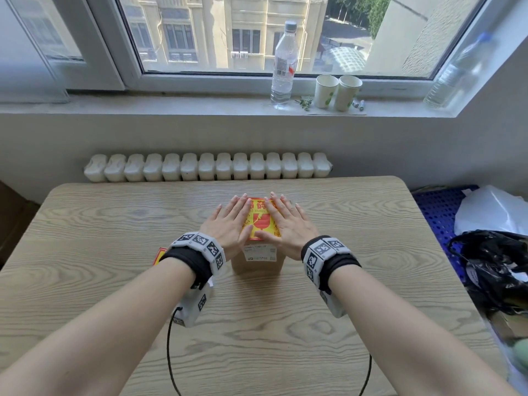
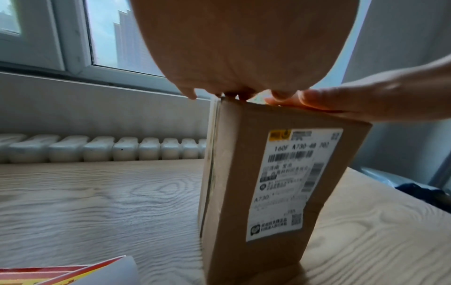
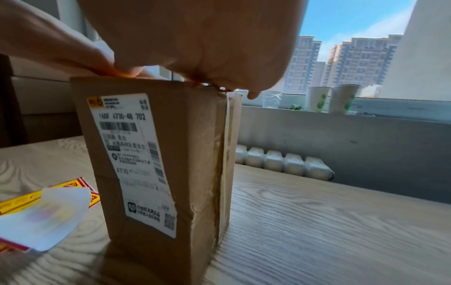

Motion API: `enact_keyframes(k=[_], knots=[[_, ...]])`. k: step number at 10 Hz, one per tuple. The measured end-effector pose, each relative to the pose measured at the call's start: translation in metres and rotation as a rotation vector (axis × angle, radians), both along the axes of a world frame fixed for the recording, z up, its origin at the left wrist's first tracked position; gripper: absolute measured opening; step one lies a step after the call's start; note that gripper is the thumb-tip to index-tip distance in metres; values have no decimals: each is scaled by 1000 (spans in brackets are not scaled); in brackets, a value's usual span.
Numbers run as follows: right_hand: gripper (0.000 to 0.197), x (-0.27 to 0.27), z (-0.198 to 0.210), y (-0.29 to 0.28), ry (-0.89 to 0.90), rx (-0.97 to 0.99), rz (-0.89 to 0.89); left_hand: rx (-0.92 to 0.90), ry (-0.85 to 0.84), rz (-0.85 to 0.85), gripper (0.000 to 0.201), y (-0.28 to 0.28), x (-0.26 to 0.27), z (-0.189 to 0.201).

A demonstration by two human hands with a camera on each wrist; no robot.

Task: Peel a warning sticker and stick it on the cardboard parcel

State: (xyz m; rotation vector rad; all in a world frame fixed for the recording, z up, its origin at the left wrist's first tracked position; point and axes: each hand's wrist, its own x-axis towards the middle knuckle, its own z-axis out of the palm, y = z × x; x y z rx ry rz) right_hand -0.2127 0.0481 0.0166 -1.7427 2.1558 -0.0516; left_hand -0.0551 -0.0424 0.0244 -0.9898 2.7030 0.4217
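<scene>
Cardboard parcel [image 1: 257, 265] standing upright on table [image 1: 114, 224] | warning sticker [image 1: 258, 221] lying on its top, under both palms | left hand [image 1: 228, 221] & right hand [image 1: 288, 224] flat, fingers straight, pressing down | step: smoothing, prob. near done | next: rub edges outward, lift off | spare stickers [image 3: 29, 212] by left wrist

Three cameras, one parcel: your head up high, your wrists down low.

Your head view looks forward and down from well above the surface [image 1: 114, 224], facing the window [image 1: 243, 32]. Your left wrist camera sits low, just beside the cardboard parcel [image 2: 280, 173], looking up its labelled side from the left, under your left hand [image 2: 244, 48]. Your right wrist camera does likewise from the right, under your right hand [image 3: 195, 38], facing the paper cups [image 3: 332, 98]. All three share the parcel, its shipping label [image 3: 136, 160] and the radiator [image 1: 208, 167].
</scene>
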Motion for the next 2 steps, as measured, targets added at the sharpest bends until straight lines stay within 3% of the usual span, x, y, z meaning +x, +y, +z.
enact_keyframes(k=[2], knots=[[67, -13, 12, 20, -80, -47, -146, 42, -26, 65, 60, -9, 10, 21]])
